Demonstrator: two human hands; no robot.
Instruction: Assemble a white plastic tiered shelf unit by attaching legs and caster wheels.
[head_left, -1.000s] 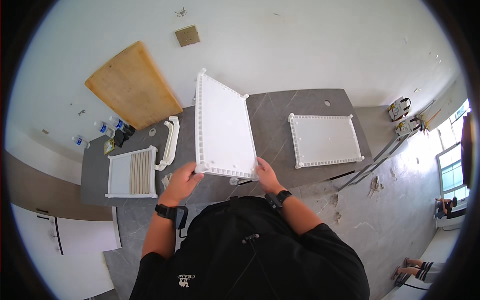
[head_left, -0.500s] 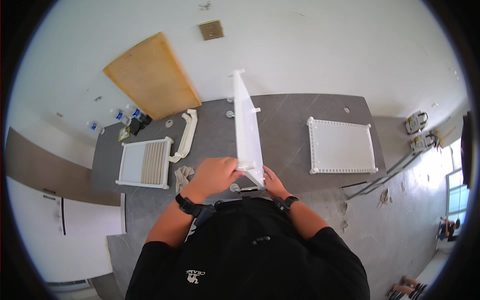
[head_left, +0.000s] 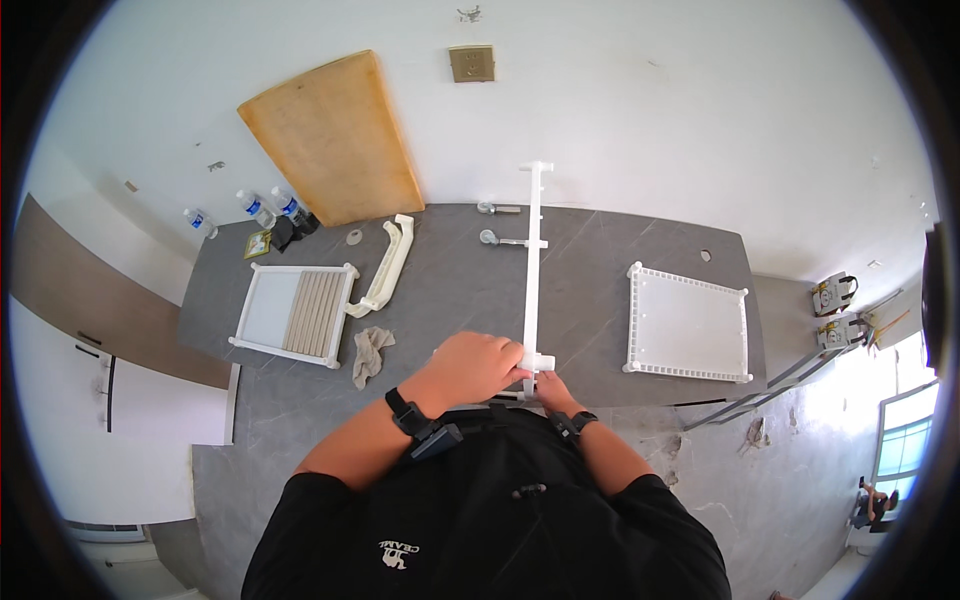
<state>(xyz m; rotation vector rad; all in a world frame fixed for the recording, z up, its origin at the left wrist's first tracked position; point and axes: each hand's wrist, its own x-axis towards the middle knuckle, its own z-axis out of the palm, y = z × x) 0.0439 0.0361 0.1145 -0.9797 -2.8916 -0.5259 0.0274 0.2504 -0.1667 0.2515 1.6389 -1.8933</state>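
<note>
A white plastic shelf panel (head_left: 533, 290) stands on edge in front of me, its narrow side facing up and its length running away from my body. My left hand (head_left: 468, 368) grips the panel's near corner from the left, fingers closed round the corner fitting. Low on the near end, my right hand (head_left: 556, 392) holds it from the right; part of that hand is hidden behind the panel. Two caster wheels with metal stems, a far one (head_left: 488, 208) and a nearer one (head_left: 490, 238), lie on the grey table just left of the panel.
Left on the table (head_left: 450, 290) are a white frame with beige slats (head_left: 317, 316), a curved white handle (head_left: 388, 268), a cloth (head_left: 371, 357) and water bottles (head_left: 256, 208). A wooden board (head_left: 335, 140) leans on the wall. Another white panel (head_left: 690, 322) lies at right.
The panel has turned from showing its broad right face to edge-on. My view has shifted, and both hands still hold the near end.
</note>
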